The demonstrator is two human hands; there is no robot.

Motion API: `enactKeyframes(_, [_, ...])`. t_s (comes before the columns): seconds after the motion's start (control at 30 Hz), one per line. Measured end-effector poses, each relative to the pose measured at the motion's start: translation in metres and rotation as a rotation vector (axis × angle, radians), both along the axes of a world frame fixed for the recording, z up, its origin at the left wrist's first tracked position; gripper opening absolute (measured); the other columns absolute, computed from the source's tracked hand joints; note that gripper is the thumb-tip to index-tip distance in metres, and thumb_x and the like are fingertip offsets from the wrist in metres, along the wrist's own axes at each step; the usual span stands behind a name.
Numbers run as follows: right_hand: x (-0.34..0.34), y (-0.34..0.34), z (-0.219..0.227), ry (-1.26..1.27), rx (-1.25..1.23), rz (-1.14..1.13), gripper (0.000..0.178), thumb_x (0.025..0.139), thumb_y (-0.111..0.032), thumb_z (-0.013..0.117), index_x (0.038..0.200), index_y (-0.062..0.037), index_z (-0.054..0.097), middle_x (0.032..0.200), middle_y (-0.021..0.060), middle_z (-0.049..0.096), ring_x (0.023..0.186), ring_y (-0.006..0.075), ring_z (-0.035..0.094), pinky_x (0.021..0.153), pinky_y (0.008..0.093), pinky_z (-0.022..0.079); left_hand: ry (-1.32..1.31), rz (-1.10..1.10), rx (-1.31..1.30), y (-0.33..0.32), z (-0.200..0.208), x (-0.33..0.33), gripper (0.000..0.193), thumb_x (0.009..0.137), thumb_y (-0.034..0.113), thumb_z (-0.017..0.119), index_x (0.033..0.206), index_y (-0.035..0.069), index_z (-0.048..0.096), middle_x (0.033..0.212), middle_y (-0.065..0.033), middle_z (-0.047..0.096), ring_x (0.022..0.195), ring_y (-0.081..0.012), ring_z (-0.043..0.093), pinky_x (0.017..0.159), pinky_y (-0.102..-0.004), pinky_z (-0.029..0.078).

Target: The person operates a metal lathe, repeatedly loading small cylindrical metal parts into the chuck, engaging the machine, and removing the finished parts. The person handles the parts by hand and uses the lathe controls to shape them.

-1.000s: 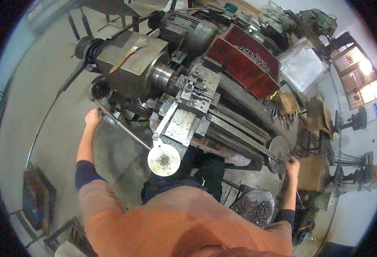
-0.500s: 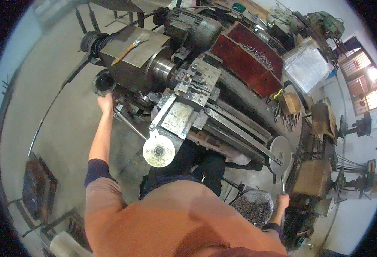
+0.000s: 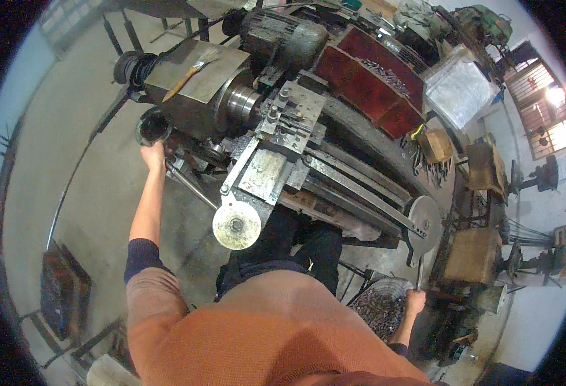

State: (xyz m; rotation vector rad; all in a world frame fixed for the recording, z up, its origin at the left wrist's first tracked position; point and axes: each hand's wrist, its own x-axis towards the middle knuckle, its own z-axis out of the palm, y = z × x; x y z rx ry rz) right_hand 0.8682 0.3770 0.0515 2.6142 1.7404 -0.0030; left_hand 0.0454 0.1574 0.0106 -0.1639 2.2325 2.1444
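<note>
My left hand (image 3: 153, 154) is closed at the lower rim of a dark, cup-shaped round part (image 3: 152, 127) on the left end of a lathe (image 3: 193, 112); its fingertips are hidden. At the lower right, my right hand (image 3: 416, 301) is wrapped round a metal lever handle (image 3: 420, 273), which hangs from a grey disc (image 3: 425, 224). Long bars run from that disc to the tool slide (image 3: 292, 119), next to the shiny chuck (image 3: 243, 101). A pale round plate (image 3: 236, 224) sits at the near end of the slide, in front of my body.
A wooden-handled brush (image 3: 189, 78) lies on the headstock. Behind the lathe is a red tray (image 3: 371, 80) with small metal pieces. A basket of metal pieces (image 3: 380, 309) stands beside my right forearm. Hand tools (image 3: 432, 168) lie near a cardboard box (image 3: 436, 145).
My right hand has moved a little left with the lever handle, whose tilt has changed slightly. My left hand stays at the cup-shaped part. The whole view has shifted slightly.
</note>
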Motion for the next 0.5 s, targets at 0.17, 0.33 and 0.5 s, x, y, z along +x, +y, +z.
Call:
enactKeyframes(0.17, [-0.011,-0.001,0.004,-0.033,0.000,0.008,0.038,0.062,-0.029,0.054,0.086,-0.0014,0.060,0.089,0.0223,0.060,0.087,0.0391,0.057,0.076,0.0445,0.045,0.067,-0.017,-0.088,-0.007,-0.004,-0.006,0.013,0.066,0.006,0.057,0.071,-0.006,0.056,0.060,-0.0101,0.057,0.045,-0.0168,0.055,0.041,-0.0301,0.042])
enactKeyframes(0.33, [-0.002,-0.007,-0.006,-0.118,0.135,0.077,0.033,0.065,-0.031,0.055,0.083,-0.0034,0.060,0.084,0.0205,0.061,0.080,0.0386,0.058,0.070,0.0455,0.046,0.011,-0.083,-0.209,-0.019,-0.017,-0.035,0.017,0.066,0.011,0.060,0.066,-0.006,0.058,0.059,-0.0102,0.057,0.045,-0.0168,0.053,0.041,-0.0305,0.040])
enactKeyframes(0.5, [0.075,0.078,-0.020,-0.376,0.207,0.318,0.043,0.062,-0.041,0.066,0.085,-0.0051,0.059,0.075,0.0170,0.060,0.074,0.0361,0.058,0.065,0.0450,0.046,0.142,-0.173,-0.610,-0.039,0.021,-0.048,0.020,0.066,0.013,0.058,0.071,-0.007,0.058,0.057,-0.0123,0.058,0.046,-0.0165,0.053,0.042,-0.0295,0.039])
